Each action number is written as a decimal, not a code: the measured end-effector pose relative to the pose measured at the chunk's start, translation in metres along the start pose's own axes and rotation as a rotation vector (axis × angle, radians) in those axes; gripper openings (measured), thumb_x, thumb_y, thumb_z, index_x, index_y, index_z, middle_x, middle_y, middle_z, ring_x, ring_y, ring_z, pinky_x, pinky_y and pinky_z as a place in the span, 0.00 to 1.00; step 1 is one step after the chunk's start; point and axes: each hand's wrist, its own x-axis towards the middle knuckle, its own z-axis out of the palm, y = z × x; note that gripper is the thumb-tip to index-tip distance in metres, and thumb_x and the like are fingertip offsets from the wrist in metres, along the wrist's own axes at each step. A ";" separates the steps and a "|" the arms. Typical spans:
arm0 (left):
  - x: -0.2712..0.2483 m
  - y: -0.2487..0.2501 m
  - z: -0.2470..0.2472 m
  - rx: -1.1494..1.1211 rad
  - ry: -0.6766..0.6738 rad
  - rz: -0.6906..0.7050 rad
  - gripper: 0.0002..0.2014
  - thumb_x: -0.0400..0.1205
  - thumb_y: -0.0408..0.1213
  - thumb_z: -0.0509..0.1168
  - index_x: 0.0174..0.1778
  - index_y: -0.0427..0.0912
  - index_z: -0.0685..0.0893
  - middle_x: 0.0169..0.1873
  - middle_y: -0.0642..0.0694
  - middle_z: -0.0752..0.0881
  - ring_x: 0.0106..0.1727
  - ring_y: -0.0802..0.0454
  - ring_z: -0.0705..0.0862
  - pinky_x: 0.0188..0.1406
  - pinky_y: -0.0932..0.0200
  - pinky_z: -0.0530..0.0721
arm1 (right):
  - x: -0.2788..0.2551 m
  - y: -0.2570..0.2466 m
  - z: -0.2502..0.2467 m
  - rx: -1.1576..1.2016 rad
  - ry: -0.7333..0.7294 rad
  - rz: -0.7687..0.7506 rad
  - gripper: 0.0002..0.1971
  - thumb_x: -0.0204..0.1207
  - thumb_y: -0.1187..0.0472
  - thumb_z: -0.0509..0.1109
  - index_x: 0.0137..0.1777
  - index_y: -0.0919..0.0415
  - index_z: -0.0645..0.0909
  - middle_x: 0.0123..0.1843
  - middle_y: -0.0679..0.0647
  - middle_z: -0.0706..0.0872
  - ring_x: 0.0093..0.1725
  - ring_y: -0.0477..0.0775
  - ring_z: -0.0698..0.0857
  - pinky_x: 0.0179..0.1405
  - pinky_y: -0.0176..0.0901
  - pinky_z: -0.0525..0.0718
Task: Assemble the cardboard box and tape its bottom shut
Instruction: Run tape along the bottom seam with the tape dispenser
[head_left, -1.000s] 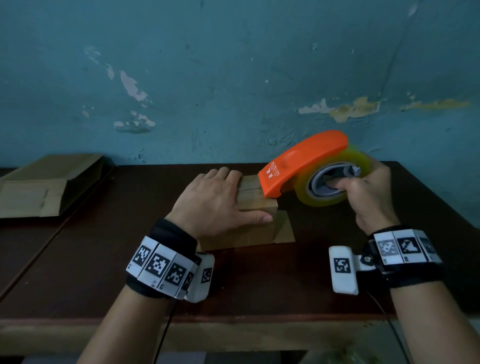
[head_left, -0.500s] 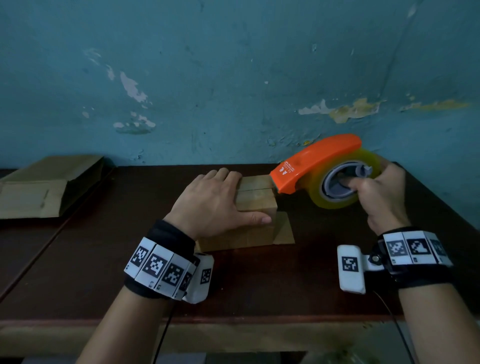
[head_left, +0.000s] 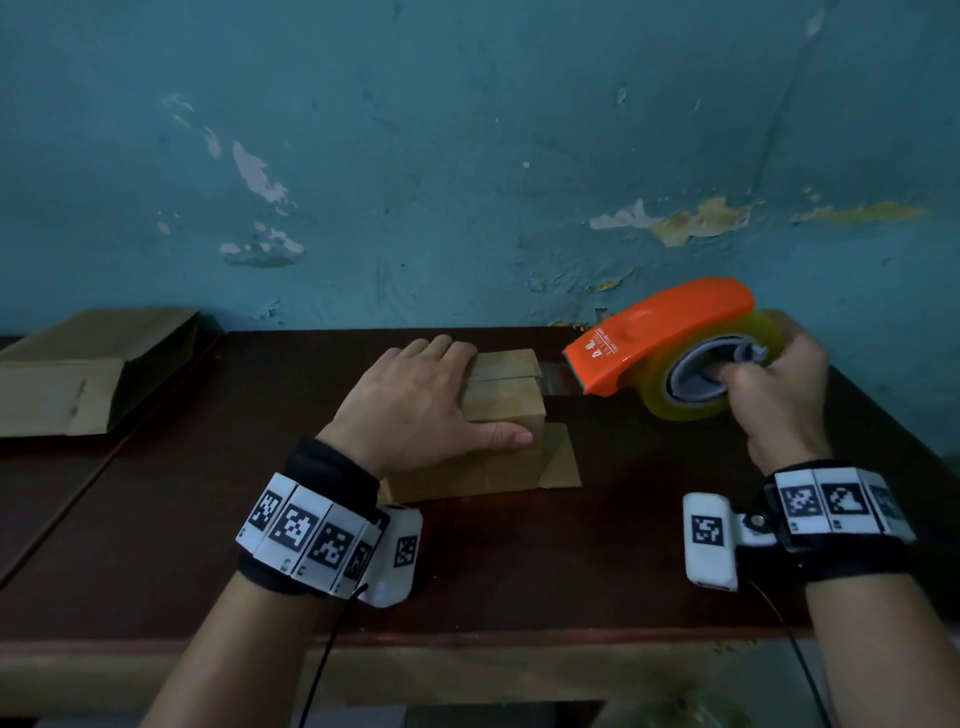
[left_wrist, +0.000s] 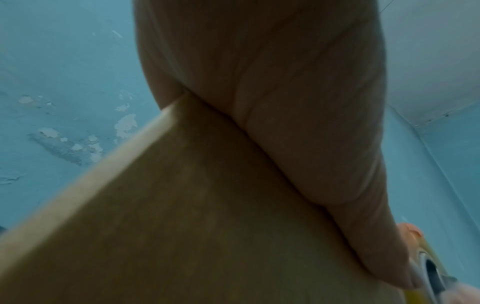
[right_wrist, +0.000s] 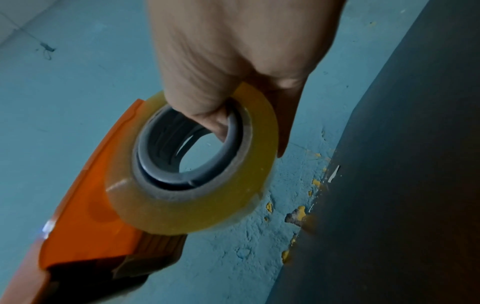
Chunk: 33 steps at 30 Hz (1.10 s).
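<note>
Cardboard box (head_left: 506, 402): small, brown, standing near the middle of my dark wooden table (head_left: 519, 561), its top flaps folded in, one loose flap (head_left: 558, 457) lying flat on the table at its right foot. My left hand (head_left: 415, 402): laid palm-down over the left part of the box top, fingers straight and together toward the wall, thumb stretched along the near upper edge; it presses, it does not grasp. The left wrist view shows the palm (left_wrist: 298, 102) flat against the cardboard (left_wrist: 194, 205). Tape dispenser (head_left: 660, 332): orange shell, its cutting end pointing left at the box and raised clear of the table, just to the right of the box and not touching it. A short clear strip of tape (head_left: 558, 376) spans from the box's far right corner to the dispenser's mouth. Tape roll (head_left: 727, 374): yellowish-clear, on a grey core, seated in the dispenser. My right hand (head_left: 774, 395): curled round the roll, fingers hooked through the grey core; the right wrist view shows a finger (right_wrist: 215, 121) inside the ring of the roll (right_wrist: 207, 205). Other cardboard (head_left: 78, 374): a flattened stack at the table's far left, well apart from my hands. Wall (head_left: 467, 156): blue, paint peeling.
</note>
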 end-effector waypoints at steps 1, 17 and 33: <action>0.000 0.000 0.001 0.003 0.006 -0.002 0.55 0.67 0.86 0.50 0.81 0.48 0.68 0.71 0.50 0.79 0.68 0.51 0.78 0.68 0.53 0.73 | 0.001 0.000 0.000 -0.021 -0.012 0.000 0.22 0.67 0.81 0.74 0.47 0.52 0.82 0.46 0.50 0.88 0.48 0.45 0.89 0.47 0.43 0.85; 0.000 -0.001 0.000 -0.022 -0.004 -0.016 0.55 0.66 0.87 0.51 0.80 0.49 0.69 0.70 0.51 0.79 0.68 0.50 0.78 0.69 0.52 0.73 | 0.011 0.036 0.001 0.041 -0.138 0.209 0.22 0.66 0.85 0.71 0.56 0.64 0.87 0.46 0.53 0.91 0.53 0.59 0.90 0.56 0.50 0.85; -0.001 -0.002 0.000 -0.037 0.002 -0.018 0.56 0.65 0.87 0.51 0.80 0.49 0.69 0.70 0.51 0.79 0.69 0.50 0.78 0.69 0.52 0.72 | 0.018 0.035 -0.015 0.135 -0.229 0.102 0.23 0.63 0.85 0.77 0.57 0.66 0.86 0.41 0.46 0.95 0.45 0.47 0.93 0.45 0.37 0.91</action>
